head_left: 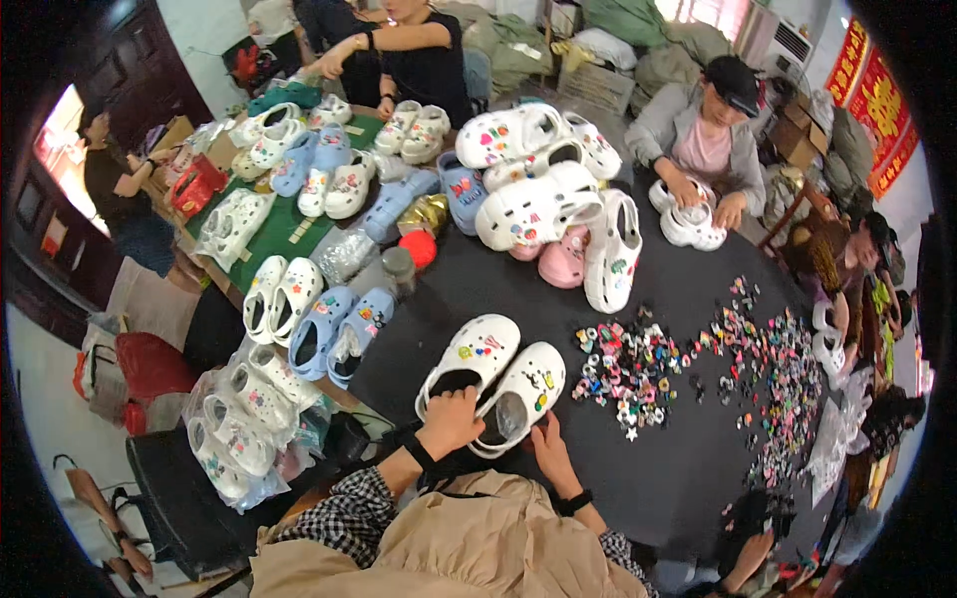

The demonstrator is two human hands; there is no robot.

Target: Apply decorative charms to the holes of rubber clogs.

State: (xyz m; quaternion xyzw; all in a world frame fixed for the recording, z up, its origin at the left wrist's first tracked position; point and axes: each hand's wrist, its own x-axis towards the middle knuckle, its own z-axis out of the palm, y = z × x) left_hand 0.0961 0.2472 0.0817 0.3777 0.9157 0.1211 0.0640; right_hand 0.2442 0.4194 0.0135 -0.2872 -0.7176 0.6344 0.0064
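Observation:
Two white clogs with small coloured charms stand side by side before me on the black table (419, 299). My left hand (451, 427) grips the left white clog (477, 351) at its heel opening, fingers curled inside. Against the outer heel side of the right white clog (536, 374) my right hand (551, 453) is pressed, its fingers partly hidden by the shoe. Crumpled clear plastic (508, 417) sits inside that right clog. To the right of the pair lies a loose spread of small coloured charms (628, 374).
A pile of white and pink clogs (543, 209) rises beyond the pair. Blue clogs (344, 329) and bagged white clogs (244, 419) are at the left. Across the table a person (703, 149) handles a white clog (688, 219). A red-lidded jar (399, 269) stands nearby.

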